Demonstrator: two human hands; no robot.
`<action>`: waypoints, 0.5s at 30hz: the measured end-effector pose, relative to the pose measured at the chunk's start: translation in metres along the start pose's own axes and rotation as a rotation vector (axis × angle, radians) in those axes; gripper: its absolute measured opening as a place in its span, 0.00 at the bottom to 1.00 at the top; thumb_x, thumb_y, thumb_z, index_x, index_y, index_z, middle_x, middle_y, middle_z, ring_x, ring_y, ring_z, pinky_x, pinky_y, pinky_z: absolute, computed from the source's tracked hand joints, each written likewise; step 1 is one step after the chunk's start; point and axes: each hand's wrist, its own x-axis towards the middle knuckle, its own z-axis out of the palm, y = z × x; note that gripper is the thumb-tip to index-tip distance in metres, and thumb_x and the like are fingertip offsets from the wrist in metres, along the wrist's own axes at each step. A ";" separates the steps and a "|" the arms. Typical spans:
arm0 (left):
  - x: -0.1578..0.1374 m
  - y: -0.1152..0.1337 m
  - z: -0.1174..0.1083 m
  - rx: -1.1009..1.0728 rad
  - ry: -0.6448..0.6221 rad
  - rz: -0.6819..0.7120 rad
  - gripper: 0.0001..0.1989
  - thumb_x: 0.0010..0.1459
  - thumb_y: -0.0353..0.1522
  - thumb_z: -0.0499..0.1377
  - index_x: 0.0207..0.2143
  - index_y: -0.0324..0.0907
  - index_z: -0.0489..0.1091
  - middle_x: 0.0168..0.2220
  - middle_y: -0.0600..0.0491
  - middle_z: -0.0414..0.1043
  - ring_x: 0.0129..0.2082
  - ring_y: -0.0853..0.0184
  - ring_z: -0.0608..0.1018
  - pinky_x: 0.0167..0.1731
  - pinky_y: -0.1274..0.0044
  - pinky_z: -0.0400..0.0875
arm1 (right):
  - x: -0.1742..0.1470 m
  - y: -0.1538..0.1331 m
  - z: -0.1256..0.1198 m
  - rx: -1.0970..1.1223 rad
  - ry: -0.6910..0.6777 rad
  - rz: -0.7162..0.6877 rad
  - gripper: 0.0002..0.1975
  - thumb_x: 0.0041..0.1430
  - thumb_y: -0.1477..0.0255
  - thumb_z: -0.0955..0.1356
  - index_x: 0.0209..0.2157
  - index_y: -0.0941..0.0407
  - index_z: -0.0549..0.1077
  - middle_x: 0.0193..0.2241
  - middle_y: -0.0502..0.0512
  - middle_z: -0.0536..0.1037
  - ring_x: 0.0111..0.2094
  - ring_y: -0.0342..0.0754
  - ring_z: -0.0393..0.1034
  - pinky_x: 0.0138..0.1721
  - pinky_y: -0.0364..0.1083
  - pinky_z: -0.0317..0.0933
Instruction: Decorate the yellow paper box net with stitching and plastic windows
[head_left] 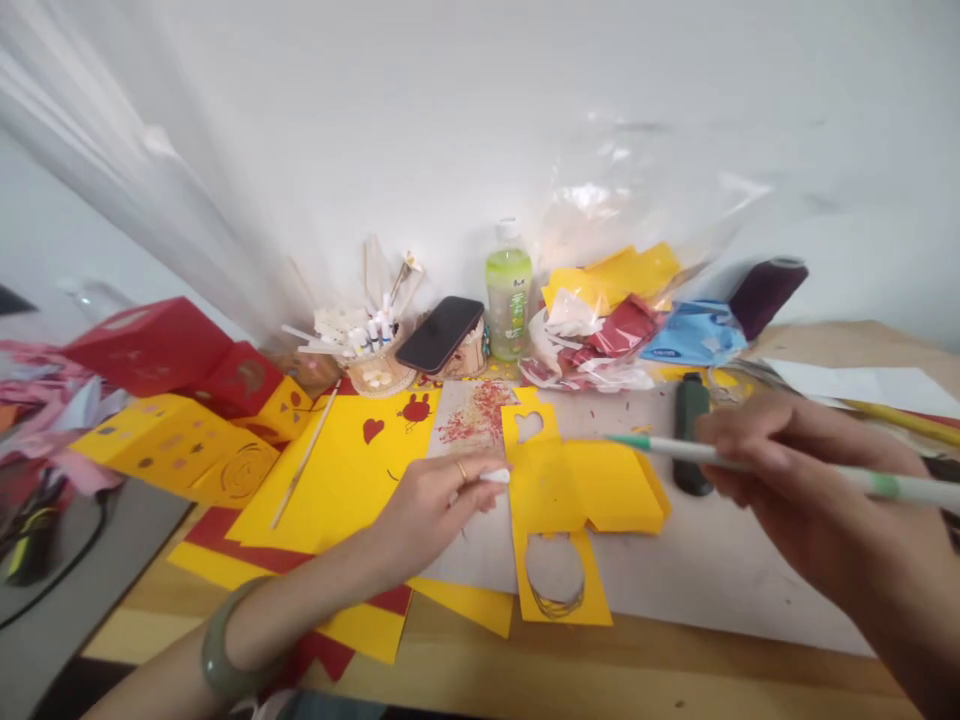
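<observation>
My right hand (780, 450) grips a white marker with green bands and a green brush-like tip (675, 449), pointing left over the work area. Between thumb and fingertips, my left hand (431, 505) pinches a small white cap (495, 476). Below and between the hands lies a yellow paper cut-out (547, 480) with folded flaps. One flap has an animal-head-shaped hole, another a large round hole with pencil rings around it. To the left, a yellow sheet (337, 470) carries a red heart (373, 430) and a red rabbit-like figure (416, 407).
A phone (441, 334) leans on small pots by a green drink bottle (509, 300). Behind are a plastic bag of paper scraps (592, 340) and a blue packet (694, 333). A dark green utility-knife-like object (690, 430) lies near my right hand. Red and yellow folded boxes (150, 345) stand left.
</observation>
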 end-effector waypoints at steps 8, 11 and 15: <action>-0.041 0.041 0.014 0.157 -0.065 0.178 0.12 0.62 0.31 0.50 0.38 0.35 0.71 0.29 0.49 0.75 0.29 0.70 0.77 0.28 0.80 0.73 | -0.052 0.011 0.010 -0.006 -0.051 0.021 0.18 0.51 0.59 0.68 0.16 0.55 0.65 0.14 0.48 0.63 0.19 0.43 0.57 0.18 0.42 0.49; -0.047 0.046 0.018 0.193 -0.046 0.182 0.11 0.61 0.30 0.50 0.38 0.36 0.72 0.29 0.50 0.73 0.29 0.70 0.76 0.27 0.81 0.73 | -0.060 0.011 0.013 0.023 -0.034 0.044 0.19 0.49 0.58 0.69 0.16 0.55 0.62 0.15 0.48 0.62 0.19 0.42 0.55 0.18 0.42 0.48; -0.054 0.050 0.029 0.118 0.008 0.125 0.10 0.61 0.32 0.52 0.38 0.37 0.72 0.28 0.51 0.72 0.27 0.72 0.75 0.26 0.81 0.72 | -0.072 -0.002 0.022 -0.003 -0.119 0.113 0.21 0.52 0.56 0.66 0.16 0.55 0.61 0.14 0.47 0.60 0.18 0.42 0.54 0.18 0.41 0.49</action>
